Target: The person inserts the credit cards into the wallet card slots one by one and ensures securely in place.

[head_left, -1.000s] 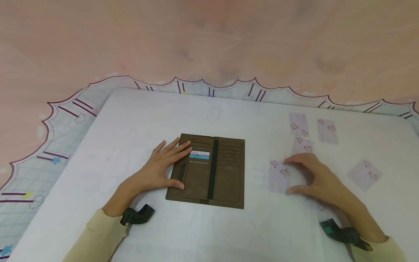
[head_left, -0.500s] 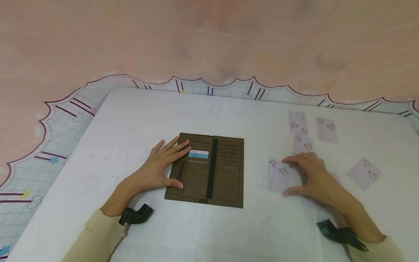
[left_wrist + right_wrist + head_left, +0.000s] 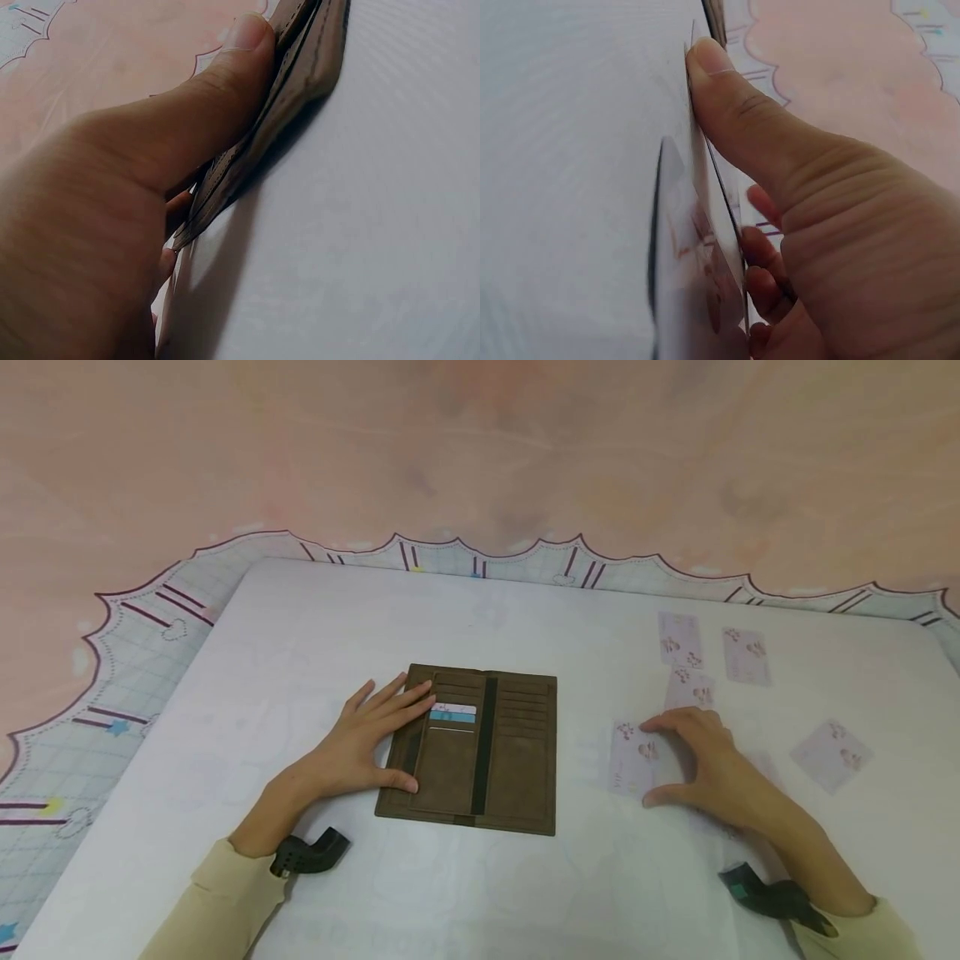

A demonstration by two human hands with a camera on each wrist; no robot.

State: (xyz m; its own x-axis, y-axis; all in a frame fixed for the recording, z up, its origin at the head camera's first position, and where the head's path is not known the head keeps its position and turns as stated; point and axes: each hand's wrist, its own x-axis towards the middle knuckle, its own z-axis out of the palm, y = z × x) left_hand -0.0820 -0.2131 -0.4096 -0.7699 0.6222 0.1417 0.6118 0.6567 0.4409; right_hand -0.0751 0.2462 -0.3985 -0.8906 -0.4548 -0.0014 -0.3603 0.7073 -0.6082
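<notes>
A brown wallet [image 3: 472,747] lies open flat on the white table. A white and blue card [image 3: 454,712] sits in one of its left slots. My left hand [image 3: 367,739] rests on the wallet's left flap with straight fingers. In the left wrist view its thumb [image 3: 187,112] lies along the wallet's edge [image 3: 300,82]. My right hand [image 3: 693,760] arches over a pale patterned card [image 3: 628,758] to the right of the wallet. Thumb and forefinger pinch its opposite edges. In the right wrist view that card [image 3: 697,247] stands slightly off the table against the thumb [image 3: 735,105].
Several more pale cards lie loose at the right: two at the back [image 3: 679,639] [image 3: 746,656], one just beyond my right fingers [image 3: 692,689], one at the far right [image 3: 830,755]. A scalloped mat [image 3: 150,635] borders the table [image 3: 300,627] on a pink floor.
My right hand has edged slightly left over the card. The left hand and the wallet have not moved.
</notes>
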